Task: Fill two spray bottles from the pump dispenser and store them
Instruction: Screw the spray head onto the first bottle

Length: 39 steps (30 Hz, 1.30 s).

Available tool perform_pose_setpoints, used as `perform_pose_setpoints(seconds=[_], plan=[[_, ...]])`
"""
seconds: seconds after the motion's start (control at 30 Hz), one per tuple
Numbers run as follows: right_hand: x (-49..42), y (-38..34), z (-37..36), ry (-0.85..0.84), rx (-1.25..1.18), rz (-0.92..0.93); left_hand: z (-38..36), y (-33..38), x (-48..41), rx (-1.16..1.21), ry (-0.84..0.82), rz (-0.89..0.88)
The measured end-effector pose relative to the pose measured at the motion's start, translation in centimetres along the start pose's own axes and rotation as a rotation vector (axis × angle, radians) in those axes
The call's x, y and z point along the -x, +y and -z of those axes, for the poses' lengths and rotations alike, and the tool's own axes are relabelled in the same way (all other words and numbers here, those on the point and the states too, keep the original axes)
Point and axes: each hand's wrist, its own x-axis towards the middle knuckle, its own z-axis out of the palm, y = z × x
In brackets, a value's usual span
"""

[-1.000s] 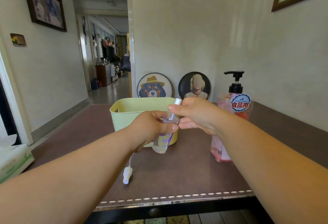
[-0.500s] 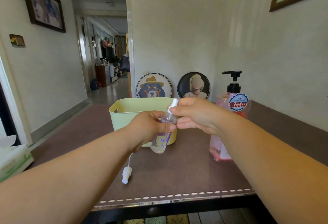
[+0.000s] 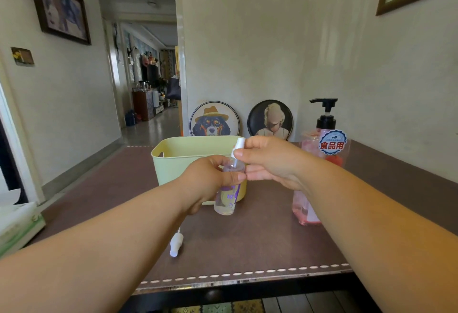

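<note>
Head view, left hand point(image 3: 208, 179) gripping spray bottle point(image 3: 226, 197); right hand point(image 3: 270, 161) pinching white spray cap point(image 3: 238, 145) at its neck

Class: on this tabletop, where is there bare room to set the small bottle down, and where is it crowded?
Free: the table between the loose spray head and the pump dispenser, down to the stitched front edge; also left of the basket. Crowded: the back, where basket, dispenser and both hands meet.

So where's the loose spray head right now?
The loose spray head lies on the table in the head view, near the front edge, under the left forearm and nearer than the green basket.
</note>
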Motion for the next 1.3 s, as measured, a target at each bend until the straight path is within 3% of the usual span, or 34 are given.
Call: perform_pose_setpoints(seconds=[0.3,0.53,1.07,1.3], plan=[[-0.6,0.3,-0.3,0.118,0.149,0.108,-1.2,-0.9,-0.6,0.079,0.075,-0.051],[-1.6,3.5,-0.9,0.183,0.289,0.070,-2.5,-3.3,-2.0,0.118,0.048,0.061],[-3.1,6.8,-1.5,0.183,0.353,0.021,-2.8,-6.8,-3.2,0.141,0.045,0.118],[-3.0,6.6,-1.5,0.170,0.402,0.004,-2.8,-6.8,-2.5,0.024,0.094,0.098]])
